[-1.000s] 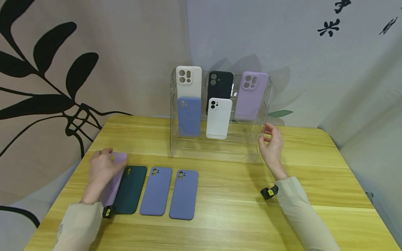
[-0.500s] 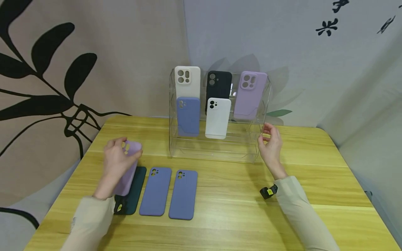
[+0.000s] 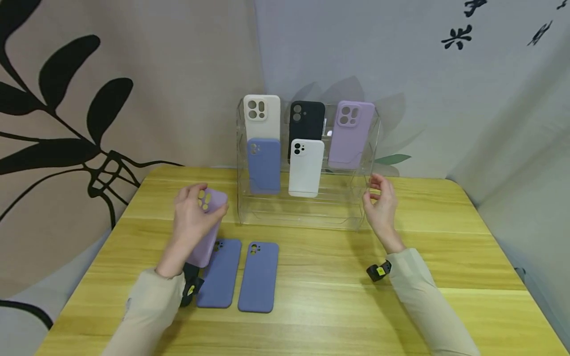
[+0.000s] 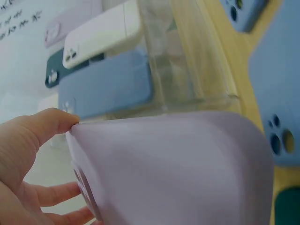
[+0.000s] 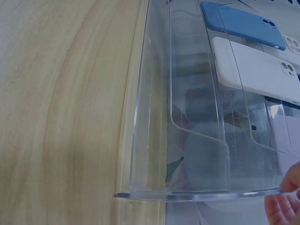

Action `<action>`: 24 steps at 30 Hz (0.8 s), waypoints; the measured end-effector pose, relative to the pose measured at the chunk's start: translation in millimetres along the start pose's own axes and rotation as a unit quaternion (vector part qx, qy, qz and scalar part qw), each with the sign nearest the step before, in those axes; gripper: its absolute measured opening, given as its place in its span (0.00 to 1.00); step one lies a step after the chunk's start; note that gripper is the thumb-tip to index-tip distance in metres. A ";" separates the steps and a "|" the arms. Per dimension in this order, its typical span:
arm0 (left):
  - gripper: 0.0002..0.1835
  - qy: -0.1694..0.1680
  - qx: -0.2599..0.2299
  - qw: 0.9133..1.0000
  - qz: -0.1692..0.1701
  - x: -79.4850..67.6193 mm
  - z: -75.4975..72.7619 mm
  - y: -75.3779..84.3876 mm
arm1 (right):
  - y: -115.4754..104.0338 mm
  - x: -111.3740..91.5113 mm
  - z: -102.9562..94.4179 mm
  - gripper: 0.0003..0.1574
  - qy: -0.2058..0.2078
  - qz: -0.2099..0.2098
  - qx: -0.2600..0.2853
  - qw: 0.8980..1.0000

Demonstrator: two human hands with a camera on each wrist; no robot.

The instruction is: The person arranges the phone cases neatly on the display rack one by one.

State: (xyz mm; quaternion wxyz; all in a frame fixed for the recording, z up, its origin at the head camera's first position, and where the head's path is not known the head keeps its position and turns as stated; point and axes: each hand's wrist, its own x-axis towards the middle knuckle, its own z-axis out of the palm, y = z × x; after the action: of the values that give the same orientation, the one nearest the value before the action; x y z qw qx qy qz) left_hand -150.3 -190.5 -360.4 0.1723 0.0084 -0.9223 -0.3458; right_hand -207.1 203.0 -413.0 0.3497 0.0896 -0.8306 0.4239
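Backdrop: pale cloth [image 3: 191,64] with dark plant prints, hanging behind the rack. Wood-grain table [image 3: 338,296] beneath the rack and extending to its front and both sides.

Clear rack [image 3: 303,221]: stepped, transparent, holding five phone cases. Back row, from rack's left to right: cream case [image 3: 262,126], black case [image 3: 307,123], upright lilac case [image 3: 351,138]. Lower tier: blue case [image 3: 264,168] before the cream one, white case [image 3: 306,170] before the black one; each partly overlaps the case behind it.

Held lilac case [image 3: 209,242]: off the table, tilted, in front of the rack and toward its left; in the head view it overlaps the left slate-blue case [image 3: 224,277]. The right slate-blue case [image 3: 258,277] lies apart from that one, both flat on the table in front of the rack. A corner of a dark green case [image 4: 288,206] shows in the left wrist view, near the left slate-blue one.

Left hand [image 3: 189,220]: front-left of the rack, pinching the held lilac case between thumb and fingers at its camera end. Right hand [image 3: 382,202]: at the rack's right side, thumb and fingers pinching the side panel's edge.

Small black wrist camera [image 3: 378,271] on the right wrist, front-right of the rack.
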 end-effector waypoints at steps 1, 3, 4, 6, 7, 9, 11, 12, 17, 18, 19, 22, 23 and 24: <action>0.34 0.002 -0.005 1.000 0.004 0.7 2.0 2.6 | 0.0 -0.2 0.0 0.23 0.000 0.000 0.002 1.000; 0.34 0.009 -0.013 1.000 0.014 2.1 5.9 8.2 | 0.0 -0.6 0.0 0.23 -0.001 -0.002 0.003 1.000; 0.34 0.011 -0.017 1.000 0.018 2.7 7.8 11.0 | -0.2 -0.8 -0.1 0.23 -0.001 -0.003 0.005 1.000; 0.34 0.013 -0.027 0.999 0.026 4.0 12.0 17.1 | -0.4 -1.1 -0.1 0.22 -0.003 -0.005 0.007 1.000; 0.34 0.013 -0.031 0.999 0.030 4.7 14.2 20.4 | -0.3 -1.3 -0.1 0.22 -0.003 -0.006 0.008 1.000; 0.34 0.014 -0.039 0.998 0.038 6.4 18.8 27.2 | -0.5 -1.4 -0.7 0.22 -0.002 -0.007 0.007 1.000; 0.34 0.016 -0.050 0.997 0.048 8.0 23.6 34.5 | -0.7 -1.4 -1.2 0.22 -0.002 -0.008 0.006 1.000; 0.34 0.016 -0.056 0.997 0.052 8.8 25.9 38.1 | -0.8 -1.3 -1.5 0.22 -0.002 -0.007 0.005 1.000; 0.34 0.033 -0.082 0.993 0.082 12.2 37.5 55.7 | -0.4 -1.1 -1.8 0.22 -0.003 -0.009 0.006 1.000; 0.34 0.036 -0.086 0.992 0.087 13.0 39.8 59.2 | -0.2 -1.1 -1.8 0.22 -0.002 -0.010 0.004 1.000; 0.34 0.040 -0.089 0.991 0.093 13.9 42.1 62.6 | 0.0 -1.1 -1.5 0.22 -0.002 -0.012 0.001 1.000; 0.34 0.044 -0.100 0.989 0.099 17.1 49.4 74.0 | -0.1 -1.0 -0.8 0.22 0.000 -0.018 -0.006 1.000; 0.34 0.045 -0.106 0.988 0.099 18.4 52.0 78.2 | 0.1 -1.1 -0.6 0.22 0.001 -0.020 -0.008 1.000; 0.33 0.046 -0.112 0.987 0.101 19.8 54.7 82.4 | 0.2 -1.2 -0.4 0.22 0.002 -0.022 -0.009 1.000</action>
State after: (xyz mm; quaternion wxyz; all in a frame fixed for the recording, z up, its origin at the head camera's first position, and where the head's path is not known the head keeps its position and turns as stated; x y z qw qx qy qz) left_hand -178.2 -95.7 -339.7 0.2482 -0.0886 -0.8649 -0.4272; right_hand -206.1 203.2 -413.7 0.3608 0.1038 -0.8317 0.4090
